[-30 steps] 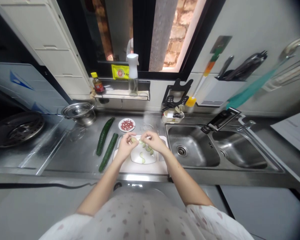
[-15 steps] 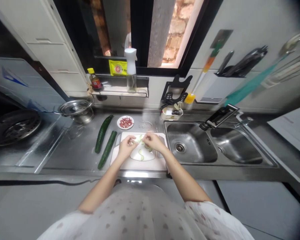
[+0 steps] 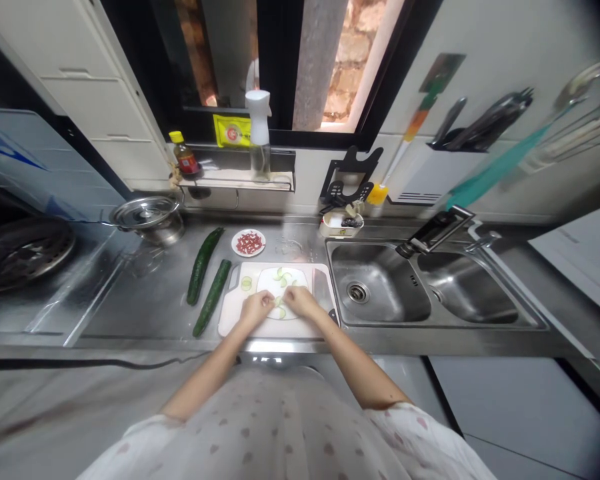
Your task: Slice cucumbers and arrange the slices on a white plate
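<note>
A white cutting board (image 3: pixel 233 319) lies on the steel counter with a white plate (image 3: pixel 267 280) on it. Several pale green cucumber slices (image 3: pixel 282 275) lie on the plate, and one slice (image 3: pixel 246 283) rests on the board at the left. My left hand (image 3: pixel 255 309) and my right hand (image 3: pixel 300 301) meet over the plate's near edge, fingers curled in a pinch on a cucumber slice (image 3: pixel 279 303) between them. A knife (image 3: pixel 321 293) lies along the board's right side.
Two whole cucumbers (image 3: pixel 206 281) lie left of the board. A small dish of red bits (image 3: pixel 249 243) sits behind it. A lidded steel pot (image 3: pixel 149 217) stands at the back left, a double sink (image 3: pixel 380 290) with a tap (image 3: pixel 435 230) to the right.
Both hands have drawn back from the plate's far side to its near edge. The view has tilted slightly upward.
</note>
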A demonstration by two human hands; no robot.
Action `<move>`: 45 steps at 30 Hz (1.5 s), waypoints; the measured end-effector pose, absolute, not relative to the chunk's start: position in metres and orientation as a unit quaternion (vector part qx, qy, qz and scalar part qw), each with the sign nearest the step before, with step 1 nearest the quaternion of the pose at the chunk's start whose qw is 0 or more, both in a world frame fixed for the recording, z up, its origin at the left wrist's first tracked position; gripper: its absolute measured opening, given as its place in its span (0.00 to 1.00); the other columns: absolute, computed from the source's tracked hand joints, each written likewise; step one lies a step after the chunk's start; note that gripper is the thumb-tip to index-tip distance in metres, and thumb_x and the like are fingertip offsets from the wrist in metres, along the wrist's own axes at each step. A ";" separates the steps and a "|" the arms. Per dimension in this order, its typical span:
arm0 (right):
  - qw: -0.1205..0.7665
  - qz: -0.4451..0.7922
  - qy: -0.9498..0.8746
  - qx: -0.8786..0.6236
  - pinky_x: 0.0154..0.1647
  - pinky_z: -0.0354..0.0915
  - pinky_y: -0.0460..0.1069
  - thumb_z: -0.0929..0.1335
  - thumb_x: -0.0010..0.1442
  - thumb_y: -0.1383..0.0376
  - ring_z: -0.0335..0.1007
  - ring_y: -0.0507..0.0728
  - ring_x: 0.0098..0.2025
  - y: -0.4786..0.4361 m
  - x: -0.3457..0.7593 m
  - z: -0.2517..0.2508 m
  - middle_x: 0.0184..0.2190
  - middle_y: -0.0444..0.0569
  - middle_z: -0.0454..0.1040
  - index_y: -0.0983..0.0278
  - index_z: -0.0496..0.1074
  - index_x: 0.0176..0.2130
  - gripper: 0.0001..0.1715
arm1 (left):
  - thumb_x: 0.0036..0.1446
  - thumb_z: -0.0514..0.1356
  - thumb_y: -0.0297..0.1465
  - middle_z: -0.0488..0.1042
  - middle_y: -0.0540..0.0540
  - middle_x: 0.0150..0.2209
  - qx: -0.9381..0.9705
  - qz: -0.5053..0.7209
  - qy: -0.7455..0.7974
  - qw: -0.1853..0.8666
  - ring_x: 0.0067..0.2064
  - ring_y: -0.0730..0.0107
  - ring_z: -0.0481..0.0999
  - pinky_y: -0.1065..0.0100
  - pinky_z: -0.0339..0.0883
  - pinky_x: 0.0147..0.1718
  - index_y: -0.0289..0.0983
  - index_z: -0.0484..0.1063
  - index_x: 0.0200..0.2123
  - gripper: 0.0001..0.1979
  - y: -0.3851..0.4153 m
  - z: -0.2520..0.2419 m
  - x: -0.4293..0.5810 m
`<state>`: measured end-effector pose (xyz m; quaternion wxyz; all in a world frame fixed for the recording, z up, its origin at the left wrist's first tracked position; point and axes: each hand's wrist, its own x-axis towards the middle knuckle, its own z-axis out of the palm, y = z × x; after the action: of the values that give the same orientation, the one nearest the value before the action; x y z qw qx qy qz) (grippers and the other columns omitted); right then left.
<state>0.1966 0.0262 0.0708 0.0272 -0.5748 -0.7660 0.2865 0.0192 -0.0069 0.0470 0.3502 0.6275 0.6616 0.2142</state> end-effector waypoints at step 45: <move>-0.078 0.212 -0.747 -0.625 0.39 0.59 0.48 0.59 0.64 0.63 0.70 0.58 0.44 0.016 0.192 0.071 0.42 0.56 0.75 0.65 0.68 0.47 0.15 | 0.61 0.52 0.31 0.71 0.43 0.40 0.784 0.101 0.587 0.177 0.46 0.60 0.65 0.61 0.54 0.45 0.40 0.74 0.42 0.12 -0.028 0.037 0.027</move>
<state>0.1924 0.0155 0.0709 -0.0784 -0.6251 -0.7470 0.2124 0.0271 -0.0278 0.0367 0.1770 0.7837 0.5867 0.1010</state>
